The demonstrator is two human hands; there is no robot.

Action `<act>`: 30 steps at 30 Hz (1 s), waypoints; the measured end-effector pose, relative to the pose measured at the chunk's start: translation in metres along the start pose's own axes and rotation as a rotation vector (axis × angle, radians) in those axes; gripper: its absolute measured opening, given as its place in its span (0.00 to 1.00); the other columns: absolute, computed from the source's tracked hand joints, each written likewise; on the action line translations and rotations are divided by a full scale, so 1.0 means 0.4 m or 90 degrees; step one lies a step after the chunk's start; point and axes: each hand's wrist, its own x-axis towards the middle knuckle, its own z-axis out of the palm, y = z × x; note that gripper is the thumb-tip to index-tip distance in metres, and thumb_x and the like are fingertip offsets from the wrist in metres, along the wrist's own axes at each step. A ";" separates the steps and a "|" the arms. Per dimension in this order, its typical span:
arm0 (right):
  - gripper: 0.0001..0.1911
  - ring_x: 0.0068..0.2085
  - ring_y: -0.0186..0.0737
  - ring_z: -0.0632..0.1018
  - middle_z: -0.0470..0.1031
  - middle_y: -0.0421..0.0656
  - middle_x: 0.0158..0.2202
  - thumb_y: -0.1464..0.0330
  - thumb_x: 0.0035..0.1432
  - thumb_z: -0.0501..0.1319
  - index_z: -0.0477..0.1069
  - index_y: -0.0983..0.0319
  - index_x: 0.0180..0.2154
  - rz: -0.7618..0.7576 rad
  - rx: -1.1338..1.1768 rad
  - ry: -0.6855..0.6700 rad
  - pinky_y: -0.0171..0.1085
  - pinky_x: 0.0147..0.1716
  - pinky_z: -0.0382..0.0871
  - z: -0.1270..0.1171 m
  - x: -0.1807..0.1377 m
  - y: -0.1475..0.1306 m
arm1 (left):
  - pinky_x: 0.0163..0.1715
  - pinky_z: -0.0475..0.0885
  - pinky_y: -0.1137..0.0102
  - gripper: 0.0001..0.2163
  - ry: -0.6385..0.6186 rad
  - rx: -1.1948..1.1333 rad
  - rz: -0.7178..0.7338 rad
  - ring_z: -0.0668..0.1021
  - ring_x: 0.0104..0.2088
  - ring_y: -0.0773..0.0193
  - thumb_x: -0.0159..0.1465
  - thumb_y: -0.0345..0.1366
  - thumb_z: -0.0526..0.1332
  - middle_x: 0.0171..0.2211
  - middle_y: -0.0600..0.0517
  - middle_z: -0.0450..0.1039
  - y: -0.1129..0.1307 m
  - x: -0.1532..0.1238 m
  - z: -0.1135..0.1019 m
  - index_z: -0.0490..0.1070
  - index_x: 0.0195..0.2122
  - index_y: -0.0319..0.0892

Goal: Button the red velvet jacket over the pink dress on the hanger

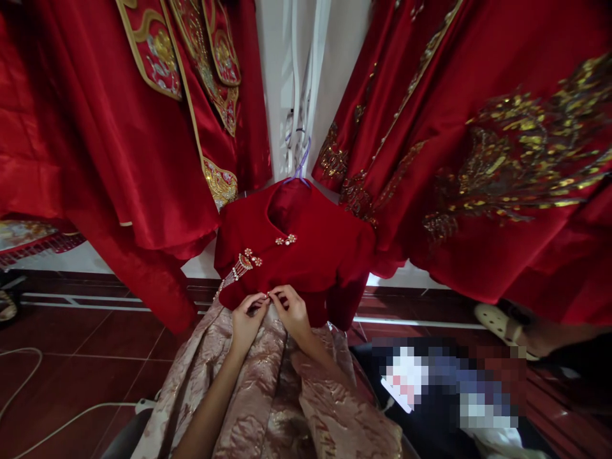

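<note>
In front of me a red dress top (310,239) hangs on a purple hanger (302,162), with beaded flower ornaments (247,260) and a hanging bead tassel on its left side. My left hand (247,319) and my right hand (291,311) meet at its lower front, thumbs and forefingers pinched together. A tiny, light-coloured thing (268,295) shows between the fingertips, too small to name. Beneath my forearms spreads a pinkish, shiny brocade skirt (253,395). Whether it joins the red top is hard to see.
Red embroidered garments (157,127) hang at left, and more with gold sequins (516,166) at right. A person's foot in a beige clog (500,325) is at right, near a blurred patch. A white cable (86,411) runs over the tiled floor (95,331).
</note>
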 end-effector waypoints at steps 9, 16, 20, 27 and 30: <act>0.07 0.37 0.36 0.77 0.74 0.43 0.37 0.65 0.59 0.56 0.70 0.59 0.37 0.012 0.011 -0.030 0.33 0.32 0.73 0.000 0.000 -0.008 | 0.41 0.75 0.66 0.11 -0.007 0.041 0.022 0.79 0.37 0.63 0.59 0.38 0.62 0.38 0.48 0.78 -0.019 -0.002 -0.007 0.76 0.41 0.41; 0.07 0.38 0.36 0.76 0.73 0.43 0.36 0.66 0.60 0.55 0.70 0.58 0.37 0.002 -0.004 -0.020 0.34 0.35 0.73 0.003 -0.010 -0.009 | 0.44 0.74 0.65 0.10 -0.013 0.081 0.036 0.79 0.39 0.62 0.61 0.39 0.60 0.38 0.48 0.78 -0.024 0.005 -0.015 0.77 0.40 0.42; 0.07 0.37 0.36 0.75 0.72 0.43 0.36 0.67 0.60 0.54 0.70 0.58 0.37 0.004 -0.002 -0.005 0.33 0.34 0.72 0.002 -0.009 -0.014 | 0.43 0.73 0.65 0.08 -0.024 0.112 0.054 0.78 0.39 0.62 0.61 0.38 0.60 0.37 0.49 0.75 -0.017 0.009 -0.020 0.76 0.39 0.44; 0.06 0.33 0.36 0.69 0.64 0.41 0.33 0.74 0.47 0.56 0.65 0.59 0.30 0.002 -0.080 0.146 0.36 0.36 0.67 -0.025 0.010 -0.037 | 0.35 0.75 0.70 0.11 0.041 0.035 0.076 0.74 0.38 0.65 0.56 0.31 0.61 0.40 0.49 0.65 -0.013 0.003 -0.011 0.67 0.41 0.41; 0.06 0.34 0.38 0.68 0.63 0.41 0.31 0.75 0.47 0.53 0.62 0.59 0.29 0.017 -0.064 0.245 0.37 0.36 0.65 -0.040 0.021 -0.040 | 0.34 0.74 0.71 0.10 0.038 0.061 0.084 0.73 0.37 0.66 0.56 0.31 0.62 0.39 0.49 0.65 -0.008 0.003 -0.010 0.67 0.40 0.41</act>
